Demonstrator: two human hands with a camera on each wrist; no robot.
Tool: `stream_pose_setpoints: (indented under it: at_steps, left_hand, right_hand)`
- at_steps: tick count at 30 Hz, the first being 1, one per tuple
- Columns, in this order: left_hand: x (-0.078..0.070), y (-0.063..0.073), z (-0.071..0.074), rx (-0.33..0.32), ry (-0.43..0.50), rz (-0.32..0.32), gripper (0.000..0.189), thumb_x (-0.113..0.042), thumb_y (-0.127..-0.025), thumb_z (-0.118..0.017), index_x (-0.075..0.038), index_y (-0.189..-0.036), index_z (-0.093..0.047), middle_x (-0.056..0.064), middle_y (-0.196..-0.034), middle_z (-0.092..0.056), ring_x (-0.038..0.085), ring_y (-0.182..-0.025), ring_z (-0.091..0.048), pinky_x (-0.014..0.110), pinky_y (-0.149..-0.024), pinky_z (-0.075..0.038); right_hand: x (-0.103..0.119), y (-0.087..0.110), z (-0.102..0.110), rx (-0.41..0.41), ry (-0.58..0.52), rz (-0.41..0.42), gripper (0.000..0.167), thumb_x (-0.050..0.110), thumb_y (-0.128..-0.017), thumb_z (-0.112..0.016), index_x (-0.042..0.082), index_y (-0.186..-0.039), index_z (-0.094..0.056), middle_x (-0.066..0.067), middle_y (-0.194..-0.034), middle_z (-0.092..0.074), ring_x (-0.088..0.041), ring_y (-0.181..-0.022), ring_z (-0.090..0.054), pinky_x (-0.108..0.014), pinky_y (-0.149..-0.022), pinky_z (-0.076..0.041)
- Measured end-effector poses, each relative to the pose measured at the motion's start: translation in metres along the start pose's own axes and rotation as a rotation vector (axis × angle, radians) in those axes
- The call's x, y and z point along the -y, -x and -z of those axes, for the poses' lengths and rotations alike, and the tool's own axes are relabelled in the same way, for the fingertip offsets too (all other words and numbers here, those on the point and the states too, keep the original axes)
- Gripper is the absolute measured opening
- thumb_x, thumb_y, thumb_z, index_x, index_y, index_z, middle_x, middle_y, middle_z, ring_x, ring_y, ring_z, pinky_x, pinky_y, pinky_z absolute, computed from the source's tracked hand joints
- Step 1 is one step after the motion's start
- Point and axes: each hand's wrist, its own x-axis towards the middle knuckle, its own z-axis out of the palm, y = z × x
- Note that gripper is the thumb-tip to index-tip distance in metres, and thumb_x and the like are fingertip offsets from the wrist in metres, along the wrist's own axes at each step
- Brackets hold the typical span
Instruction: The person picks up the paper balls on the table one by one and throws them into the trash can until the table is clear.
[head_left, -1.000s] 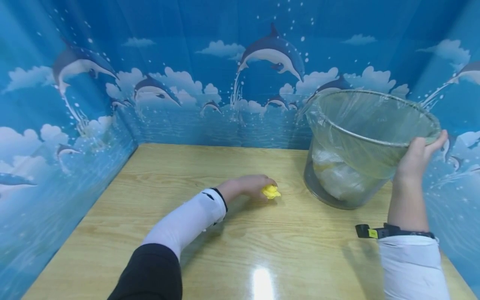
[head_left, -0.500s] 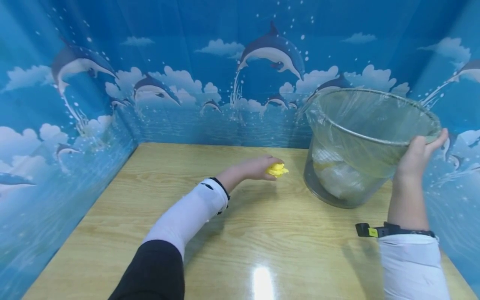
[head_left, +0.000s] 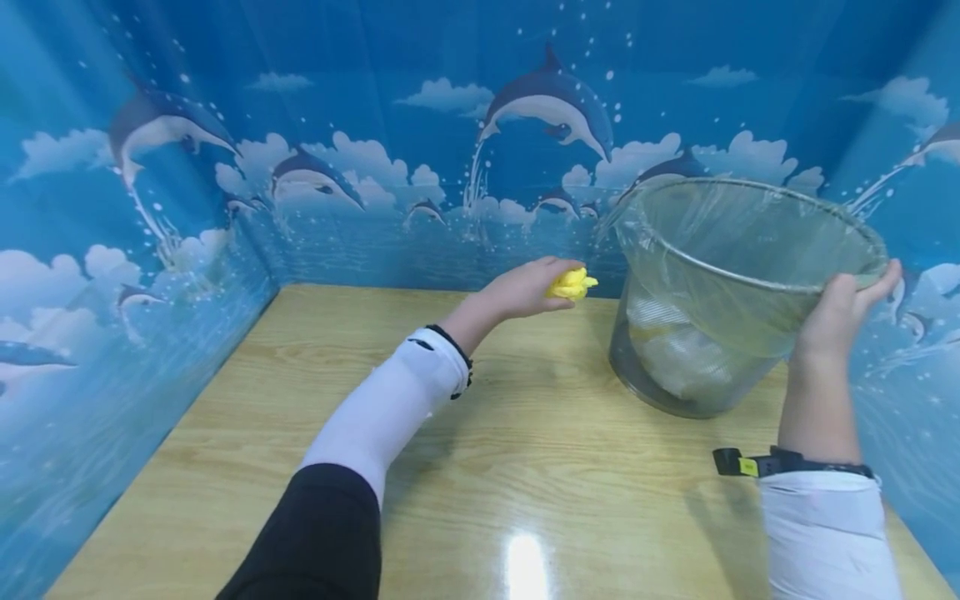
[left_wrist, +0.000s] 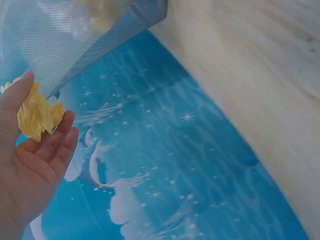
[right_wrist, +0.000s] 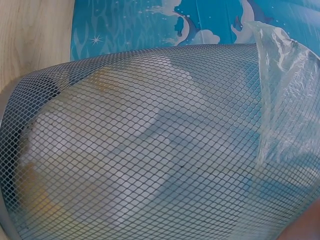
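My left hand (head_left: 528,289) pinches a crumpled ball of yellow paper (head_left: 573,284) between thumb and fingers, raised above the table just left of the bin. In the left wrist view the yellow paper (left_wrist: 37,111) shows its creased folds, with the bin's mesh wall behind it. A mesh wastebasket (head_left: 697,350) with a clear plastic liner (head_left: 645,229) stands at the right of the table. My right hand (head_left: 836,321) grips its rim at the right side. Pale and yellowish crumpled stuff shows through the mesh (right_wrist: 125,150) in the right wrist view.
The wooden table (head_left: 480,467) runs back to a blue curtain (head_left: 420,167) printed with dolphins and clouds. This curtain also lines the left and right sides. A bright light reflection lies on the tabletop near the front.
My left hand has lifted the yellow paper off the table and carried it up, away from me and slightly right. My right hand keeps its grip on the wastebasket rim.
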Motion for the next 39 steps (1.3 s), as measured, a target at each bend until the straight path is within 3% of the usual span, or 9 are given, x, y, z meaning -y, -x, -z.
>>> stream_pose_setpoints:
  at_steps: [6, 13, 17, 21, 24, 31, 39]
  left_hand:
    - [-0.009, -0.007, 0.020, -0.061, 0.009, 0.001, 0.069, -0.040, -0.095, -0.059, -0.022, -0.153, -0.027, 0.003, -0.144, -0.044, 0.014, -0.125, -0.048, 0.031, -0.103, -0.044]
    - [-0.024, -0.014, 0.044, -0.108, 0.012, 0.020, 0.071, -0.045, -0.097, -0.053, -0.027, -0.155, -0.018, 0.001, -0.148, -0.039, 0.012, -0.128, -0.046, 0.030, -0.103, -0.044]
    - [-0.034, -0.016, 0.057, -0.124, 0.022, 0.022, 0.071, -0.043, -0.098, -0.052, -0.029, -0.156, -0.015, 0.000, -0.151, -0.035, 0.012, -0.131, -0.042, 0.028, -0.105, -0.041]
    - [-0.044, -0.021, 0.066, -0.126, 0.032, 0.023, 0.071, -0.041, -0.098, -0.053, -0.030, -0.156, -0.014, -0.001, -0.152, -0.033, 0.011, -0.132, -0.041, 0.027, -0.106, -0.040]
    - [-0.053, -0.028, 0.072, -0.128, 0.047, 0.019, 0.071, -0.039, -0.098, -0.053, -0.031, -0.156, -0.013, -0.002, -0.152, -0.034, 0.009, -0.132, -0.040, 0.025, -0.106, -0.040]
    - [-0.080, -0.050, 0.081, -0.145, 0.073, -0.021, 0.071, -0.036, -0.098, -0.055, -0.030, -0.156, -0.014, -0.004, -0.155, -0.029, 0.008, -0.137, -0.034, 0.019, -0.109, -0.034]
    - [-0.110, -0.066, 0.076, -0.129, 0.100, -0.063, 0.071, -0.031, -0.098, -0.056, -0.030, -0.156, -0.016, -0.005, -0.155, -0.030, 0.005, -0.138, -0.033, 0.013, -0.107, -0.033]
  right_hand:
    - [-0.001, -0.002, 0.000, -0.004, 0.003, 0.001, 0.066, 0.024, -0.100, -0.021, 0.044, -0.148, 0.021, 0.023, -0.155, 0.026, 0.009, -0.139, 0.013, -0.018, -0.113, -0.003]
    - [0.001, -0.001, 0.000, 0.002, 0.006, 0.003, 0.068, 0.023, -0.100, -0.022, 0.043, -0.148, 0.022, 0.023, -0.154, 0.028, 0.008, -0.139, 0.018, -0.019, -0.115, 0.007]
    - [0.000, -0.002, -0.001, 0.000, 0.001, 0.011, 0.068, 0.022, -0.099, -0.022, 0.043, -0.148, 0.021, 0.022, -0.154, 0.028, 0.008, -0.139, 0.017, -0.018, -0.115, 0.007]
    - [-0.004, -0.002, -0.004, -0.049, 0.023, 0.046, 0.068, 0.023, -0.099, -0.023, 0.039, -0.150, 0.018, 0.019, -0.157, 0.024, 0.006, -0.141, 0.014, -0.018, -0.115, 0.006]
    - [-0.007, -0.002, -0.005, -0.086, 0.042, 0.074, 0.067, 0.024, -0.099, -0.024, 0.037, -0.152, 0.016, 0.017, -0.158, 0.020, 0.004, -0.142, 0.012, -0.018, -0.115, 0.006]
    - [-0.007, -0.002, -0.005, -0.088, 0.045, 0.066, 0.066, 0.024, -0.100, -0.023, 0.038, -0.151, 0.017, 0.019, -0.158, 0.021, 0.005, -0.141, 0.013, -0.018, -0.115, 0.005]
    - [-0.008, -0.001, -0.004, -0.096, 0.046, 0.069, 0.066, 0.024, -0.100, -0.022, 0.039, -0.151, 0.016, 0.019, -0.158, 0.020, 0.005, -0.141, 0.013, -0.018, -0.114, 0.006]
